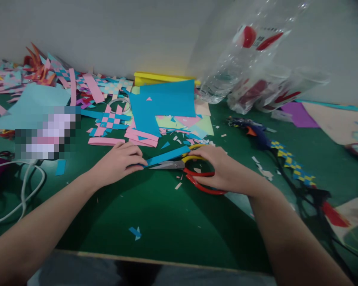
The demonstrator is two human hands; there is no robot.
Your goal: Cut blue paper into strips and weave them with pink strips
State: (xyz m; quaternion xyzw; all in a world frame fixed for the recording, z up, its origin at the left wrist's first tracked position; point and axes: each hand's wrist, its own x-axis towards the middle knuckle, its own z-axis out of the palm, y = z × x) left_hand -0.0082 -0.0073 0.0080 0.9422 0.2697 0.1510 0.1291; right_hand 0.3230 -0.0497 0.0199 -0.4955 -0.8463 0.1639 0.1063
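My left hand point(123, 162) pinches the left end of a blue paper strip point(168, 155) just above the green table. In my right hand point(219, 167) is a pair of scissors point(179, 164) with one yellow and one red handle. Its blades point left, lying along the strip's lower edge with their tips close to my left fingertips. Behind my hands lie a pink-and-blue woven paper piece point(109, 120), folded pink strips point(141, 138) and larger blue paper point(167, 99).
A heap of paper scraps point(8, 77) lies at the back left, near a pixelated phone-like object point(50, 135) with a white cable point(24, 190). A plastic bottle point(223, 81) and cups point(268, 85) stand at the back right. A yellow-blue woven strip point(295, 165) lies right. The table's front edge point(155, 260) is near me.
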